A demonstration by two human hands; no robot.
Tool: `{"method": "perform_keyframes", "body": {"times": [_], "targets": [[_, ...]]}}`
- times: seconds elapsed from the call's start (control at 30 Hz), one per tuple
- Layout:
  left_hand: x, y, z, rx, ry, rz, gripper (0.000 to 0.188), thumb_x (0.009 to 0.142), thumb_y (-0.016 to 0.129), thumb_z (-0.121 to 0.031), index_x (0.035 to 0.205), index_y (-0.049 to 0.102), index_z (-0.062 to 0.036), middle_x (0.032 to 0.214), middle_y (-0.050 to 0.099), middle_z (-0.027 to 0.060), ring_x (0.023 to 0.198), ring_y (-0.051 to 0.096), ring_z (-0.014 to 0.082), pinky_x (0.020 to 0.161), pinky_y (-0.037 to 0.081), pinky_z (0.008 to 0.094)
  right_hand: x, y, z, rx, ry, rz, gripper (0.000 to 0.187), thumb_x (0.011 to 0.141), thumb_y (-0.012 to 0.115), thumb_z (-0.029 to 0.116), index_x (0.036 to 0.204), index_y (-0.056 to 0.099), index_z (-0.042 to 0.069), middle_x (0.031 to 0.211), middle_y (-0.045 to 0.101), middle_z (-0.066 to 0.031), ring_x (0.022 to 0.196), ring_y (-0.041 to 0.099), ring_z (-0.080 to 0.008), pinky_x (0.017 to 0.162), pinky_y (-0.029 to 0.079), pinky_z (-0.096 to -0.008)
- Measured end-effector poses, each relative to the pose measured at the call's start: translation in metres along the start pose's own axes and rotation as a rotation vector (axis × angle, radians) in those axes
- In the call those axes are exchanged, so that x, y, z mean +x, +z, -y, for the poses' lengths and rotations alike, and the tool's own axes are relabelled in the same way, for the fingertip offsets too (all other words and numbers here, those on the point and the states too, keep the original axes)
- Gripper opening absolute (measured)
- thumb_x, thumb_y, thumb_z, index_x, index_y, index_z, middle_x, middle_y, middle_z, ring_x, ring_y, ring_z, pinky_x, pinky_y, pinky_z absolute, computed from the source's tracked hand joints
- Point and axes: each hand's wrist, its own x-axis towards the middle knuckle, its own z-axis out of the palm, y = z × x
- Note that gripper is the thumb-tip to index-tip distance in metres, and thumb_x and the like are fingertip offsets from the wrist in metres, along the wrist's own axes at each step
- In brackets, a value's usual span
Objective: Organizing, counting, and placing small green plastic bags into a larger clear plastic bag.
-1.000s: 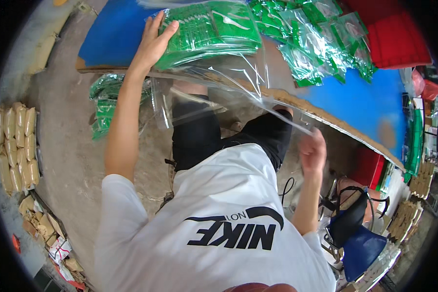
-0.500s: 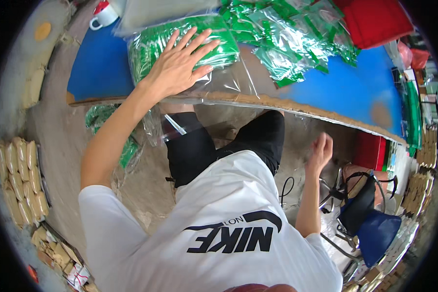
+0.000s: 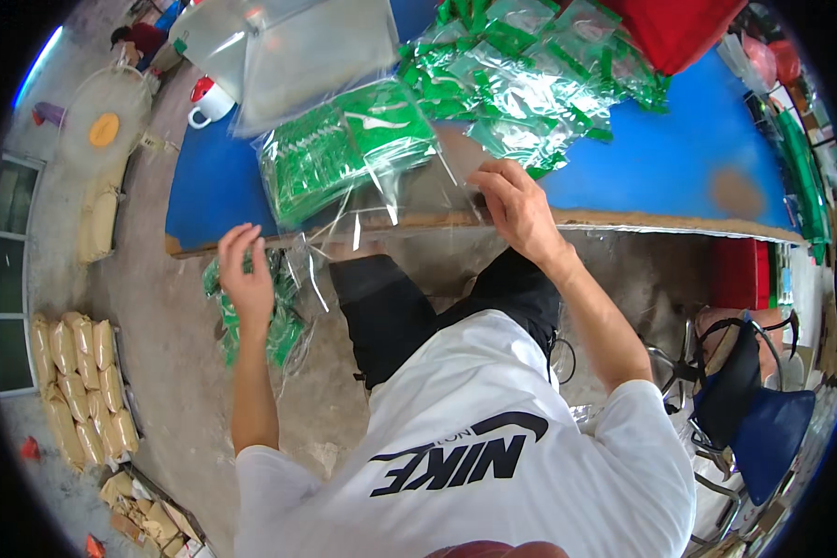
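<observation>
A clear plastic bag [image 3: 367, 212] lies on the blue table's near edge, its loose end hanging toward me. Inside it is a flat stack of green packets [image 3: 312, 158]. My right hand [image 3: 519, 206] is at the bag's right corner, its thumb and fingers pinched on the film. Beside the table's front left edge is my left hand [image 3: 248, 277], its fingers loosely bent and apart, with nothing visible in them. It is left of the bag's hanging end. Many loose green-and-clear packets [image 3: 539, 102] are heaped behind the bag on the right.
The blue table [image 3: 688, 177] has a worn brown front edge. Clear plastic sheets [image 3: 316, 56] and a white mug [image 3: 211, 104] stand at the back left; red cloth [image 3: 670, 28] is at the back right. Green bags [image 3: 288, 335] hang below the table. A blue chair [image 3: 767, 437] stands right.
My left hand has lifted off the green stack and moved back to the left of the table edge. My right hand has come up from beside me to the bag's right corner.
</observation>
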Motion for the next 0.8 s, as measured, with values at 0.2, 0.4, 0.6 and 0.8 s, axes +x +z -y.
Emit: {"method": "perform_keyframes", "body": {"times": [0.2,0.4,0.6,0.8], "targets": [[-0.035,0.022,-0.020,0.026,0.212,0.037,0.038,0.075,0.062,0.015,0.103,0.076,-0.0073,0.116,0.065,0.0127,0.110,0.063,0.0303,0.092,0.051,0.0383,0.012,0.016,-0.009,-0.084,-0.167,0.105,0.027,0.079,0.068,-0.004,0.102,0.067,0.008,0.106,0.063,-0.0099,0.097,0.062,-0.0332,0.082,0.052,-0.0423],[-0.029,0.016,-0.016,-0.033,0.229,-0.060,0.018,0.082,0.074,0.000,0.098,0.076,-0.0074,0.108,0.069,0.0088,0.104,0.066,0.0273,0.089,0.051,0.0381,0.025,0.015,-0.002,-0.012,-0.130,0.050,0.021,0.080,0.071,-0.001,0.099,0.066,0.005,0.103,0.065,-0.0119,0.093,0.063,-0.0341,0.081,0.052,-0.0412],[0.104,-0.028,-0.019,-0.371,-0.236,-0.152,0.019,0.097,0.064,-0.015,0.104,0.073,0.0000,0.109,0.072,0.0055,0.102,0.065,0.0141,0.090,0.050,0.0314,0.164,0.006,0.015,0.150,-0.135,-0.114,0.009,0.092,0.064,0.009,0.096,0.064,0.000,0.089,0.067,-0.0151,0.083,0.066,-0.0256,0.076,0.052,-0.0350],[0.192,-0.077,-0.006,-0.806,-0.247,-0.245,0.025,0.099,0.062,-0.023,0.108,0.070,-0.0011,0.104,0.071,0.0049,0.099,0.063,0.0122,0.093,0.047,0.0279,0.241,-0.021,0.063,0.298,-0.121,-0.221,0.018,0.095,0.066,0.016,0.093,0.065,-0.003,0.075,0.065,-0.0064,0.070,0.058,-0.0096,0.068,0.049,-0.0271]]}}
